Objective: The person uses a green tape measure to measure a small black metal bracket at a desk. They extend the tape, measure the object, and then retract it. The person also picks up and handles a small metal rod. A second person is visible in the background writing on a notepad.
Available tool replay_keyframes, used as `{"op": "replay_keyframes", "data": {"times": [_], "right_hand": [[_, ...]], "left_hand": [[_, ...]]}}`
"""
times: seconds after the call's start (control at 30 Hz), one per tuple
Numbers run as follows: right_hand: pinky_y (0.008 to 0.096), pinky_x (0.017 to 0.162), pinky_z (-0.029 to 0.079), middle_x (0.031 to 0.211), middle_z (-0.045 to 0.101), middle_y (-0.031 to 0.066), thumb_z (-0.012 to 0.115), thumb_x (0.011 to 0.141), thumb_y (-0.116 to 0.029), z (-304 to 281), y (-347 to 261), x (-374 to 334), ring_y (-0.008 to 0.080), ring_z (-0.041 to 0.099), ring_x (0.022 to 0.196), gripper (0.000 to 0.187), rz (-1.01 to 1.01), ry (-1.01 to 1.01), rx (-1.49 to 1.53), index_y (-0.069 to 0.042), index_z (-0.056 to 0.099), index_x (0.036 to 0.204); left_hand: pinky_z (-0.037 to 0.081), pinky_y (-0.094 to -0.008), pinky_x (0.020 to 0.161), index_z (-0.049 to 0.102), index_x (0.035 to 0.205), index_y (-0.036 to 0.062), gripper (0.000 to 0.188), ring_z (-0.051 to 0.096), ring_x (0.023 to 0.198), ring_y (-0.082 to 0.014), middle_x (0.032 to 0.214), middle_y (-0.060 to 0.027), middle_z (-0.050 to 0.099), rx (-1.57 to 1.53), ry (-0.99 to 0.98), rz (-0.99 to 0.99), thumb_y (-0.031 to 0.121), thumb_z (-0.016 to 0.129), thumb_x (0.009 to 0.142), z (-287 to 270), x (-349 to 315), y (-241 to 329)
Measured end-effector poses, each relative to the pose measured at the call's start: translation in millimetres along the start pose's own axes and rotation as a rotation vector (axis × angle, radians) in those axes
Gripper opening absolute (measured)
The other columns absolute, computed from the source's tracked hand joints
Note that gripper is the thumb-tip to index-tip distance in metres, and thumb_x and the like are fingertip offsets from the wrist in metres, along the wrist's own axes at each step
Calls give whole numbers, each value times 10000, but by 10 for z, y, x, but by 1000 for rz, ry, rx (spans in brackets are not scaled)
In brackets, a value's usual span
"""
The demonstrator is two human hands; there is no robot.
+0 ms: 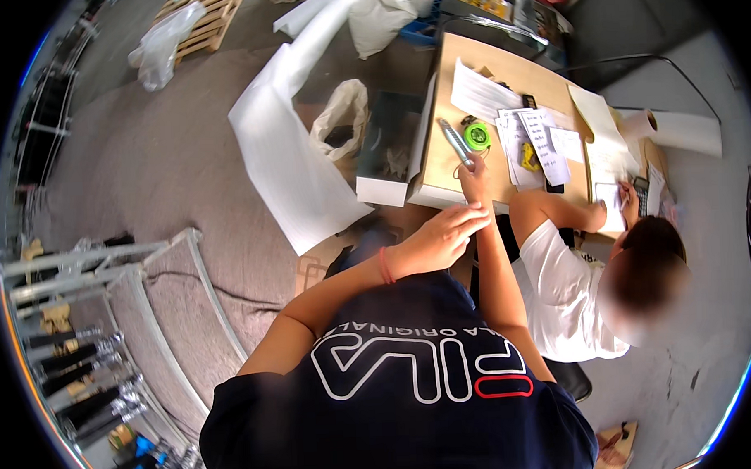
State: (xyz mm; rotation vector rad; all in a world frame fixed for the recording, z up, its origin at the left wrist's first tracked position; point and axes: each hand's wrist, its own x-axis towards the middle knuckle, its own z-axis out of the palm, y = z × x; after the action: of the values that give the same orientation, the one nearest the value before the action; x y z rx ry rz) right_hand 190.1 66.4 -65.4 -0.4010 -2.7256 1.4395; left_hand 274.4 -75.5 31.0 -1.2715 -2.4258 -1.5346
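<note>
My right hand is at the near-left edge of the wooden table, its fingers closed round the near end of a slim silver-blue utility knife. A thin loop hangs by the grip. My left hand, with a red band at the wrist, lies across my right wrist, fingers stretched out and holding nothing. Just right of the knife is a round bright green tape measure. Beyond it, papers with handwriting overlap on the table, with a small yellow thing among them.
A person in a white shirt sits at the table to my right, hands near a notepad and calculator. White foam sheeting and an open bag lie left of the table. A metal rack stands at lower left.
</note>
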Motion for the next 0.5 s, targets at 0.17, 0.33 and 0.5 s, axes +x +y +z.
{"op": "replay_keyframes", "data": {"times": [0.17,0.33,0.5], "right_hand": [[408,701,452,787,605,204,487,752,-146,15,214,-516,363,582,774,338,4,-130,9,-2,517,1056],[386,784,442,923,588,237,503,752,-197,-34,264,-1114,375,563,885,325,120,-448,166,-6,566,1008],[373,761,450,904,598,213,497,796,-195,-154,207,-1453,360,567,879,289,-74,-516,179,2,554,1000]], "left_hand": [[405,-347,875,552,975,40,286,488,1011,-260,1026,-96,527,8,40,-65,-49,536,703,341,-213,243],[424,-347,724,554,791,57,133,504,809,-258,814,-61,519,41,115,-125,-44,545,704,622,-447,453],[395,-343,725,533,755,66,96,472,790,-255,781,-64,492,57,93,-121,-23,548,722,696,-500,616]]}}
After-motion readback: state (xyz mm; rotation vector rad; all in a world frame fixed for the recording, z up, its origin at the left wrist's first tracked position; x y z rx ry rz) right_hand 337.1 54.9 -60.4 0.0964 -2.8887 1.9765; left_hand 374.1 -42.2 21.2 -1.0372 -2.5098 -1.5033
